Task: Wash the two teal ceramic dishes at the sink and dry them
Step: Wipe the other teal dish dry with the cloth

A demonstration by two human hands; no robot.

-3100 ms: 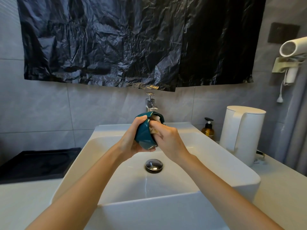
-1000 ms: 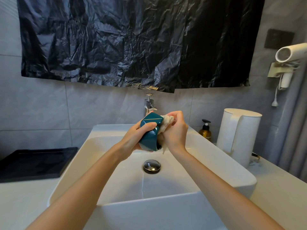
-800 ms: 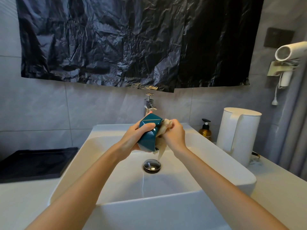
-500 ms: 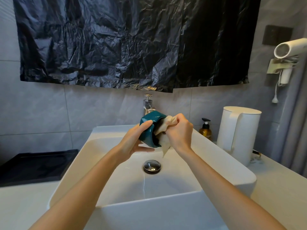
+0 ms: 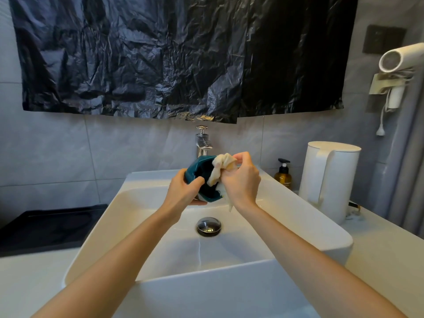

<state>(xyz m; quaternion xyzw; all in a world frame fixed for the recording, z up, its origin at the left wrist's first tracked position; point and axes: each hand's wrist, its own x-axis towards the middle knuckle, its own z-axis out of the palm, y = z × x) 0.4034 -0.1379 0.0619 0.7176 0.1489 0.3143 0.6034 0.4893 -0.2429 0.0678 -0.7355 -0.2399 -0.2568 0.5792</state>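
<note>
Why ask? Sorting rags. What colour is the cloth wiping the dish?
Pale cream cloth, plain; the head view shows it best.

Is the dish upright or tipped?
Tipped: the dish lies on its side in the left hand, opening facing the cloth gripped by the right hand.

No legible text anywhere: label on amber pump bottle too small to read.

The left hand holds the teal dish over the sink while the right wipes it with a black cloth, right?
Not black: the head view shows a cream cloth in the right hand. The left hand does hold the teal dish over the sink.
</note>
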